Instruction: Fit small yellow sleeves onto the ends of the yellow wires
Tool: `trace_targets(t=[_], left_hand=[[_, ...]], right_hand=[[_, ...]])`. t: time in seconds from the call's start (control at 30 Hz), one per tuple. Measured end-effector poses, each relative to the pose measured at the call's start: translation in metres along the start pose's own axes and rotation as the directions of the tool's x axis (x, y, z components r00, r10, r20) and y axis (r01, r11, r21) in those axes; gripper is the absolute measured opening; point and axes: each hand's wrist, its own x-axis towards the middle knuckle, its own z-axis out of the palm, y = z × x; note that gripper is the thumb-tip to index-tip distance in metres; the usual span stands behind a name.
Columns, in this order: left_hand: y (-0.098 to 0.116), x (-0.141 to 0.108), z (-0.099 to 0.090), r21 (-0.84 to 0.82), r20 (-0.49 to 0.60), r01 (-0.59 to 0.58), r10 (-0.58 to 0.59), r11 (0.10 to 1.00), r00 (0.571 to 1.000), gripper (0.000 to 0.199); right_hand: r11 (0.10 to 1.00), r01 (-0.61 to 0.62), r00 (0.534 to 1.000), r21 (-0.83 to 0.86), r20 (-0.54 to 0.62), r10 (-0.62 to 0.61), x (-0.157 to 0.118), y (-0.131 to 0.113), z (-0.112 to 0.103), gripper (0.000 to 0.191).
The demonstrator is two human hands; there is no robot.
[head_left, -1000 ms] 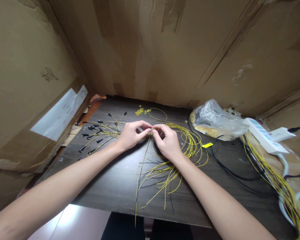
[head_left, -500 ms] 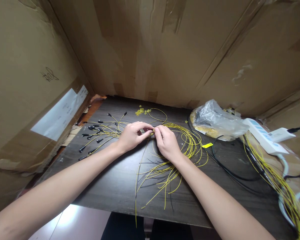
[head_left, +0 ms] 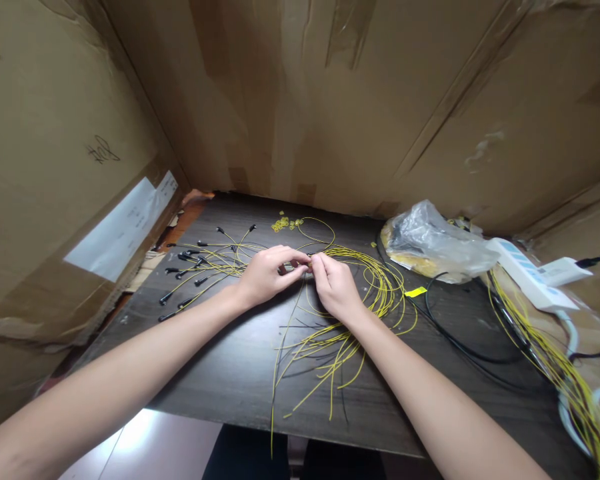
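Note:
My left hand [head_left: 273, 272] is closed in a pinch over the table, thumb and index fingertips together on a thin yellow wire. Right beside it, my right hand [head_left: 334, 283] pinches the same spot, its fingertips touching those of the left. A small yellowish bit shows between the fingertips, too small to make out. Yellow and black wires [head_left: 390, 293] lie in a loose coil around my right hand, their cut ends spread toward the table's front edge. Left of my left hand, several black connectors [head_left: 200, 281] fan out on wire ends.
Small yellow ring-like pieces [head_left: 281, 224] lie at the back of the dark table [head_left: 205, 373]. A clear plastic bag [head_left: 430, 233], a yellow tag [head_left: 415, 292], black cable and a white power strip [head_left: 533, 277] are on the right. Cardboard walls [head_left: 280, 100] enclose the back and sides.
Both hands stay almost in place, fingertips still together. The left fingers have shifted slightly at the pinch. The whole view has moved a little.

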Motion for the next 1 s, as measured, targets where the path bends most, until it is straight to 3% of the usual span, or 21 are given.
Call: trace_targets(t=[0.37, 0.63, 1.0], left_hand=[[0.0036, 0.0024, -0.0014, -0.041, -0.016, 0.067, -0.068, 0.997, 0.998, 0.013], [0.0044, 0.0034, -0.0026, -0.075, -0.009, 0.122, -0.123, 0.990, 0.992, 0.014], [0.0016, 0.0039, -0.0009, -0.158, -0.032, 0.274, -0.282, 0.949, 0.959, 0.016]], right_hand=[[0.999, 0.042, 0.999, -0.005, -0.028, -0.042, 0.0000, -0.0043, -0.0037, 0.040], [1.000, 0.031, 0.998, -0.004, -0.056, -0.031, 0.0005, -0.0036, -0.0033, 0.027], [0.997, 0.056, 0.992, 0.045, -0.114, -0.050, -0.0005, -0.0022, 0.0006, 0.012]])
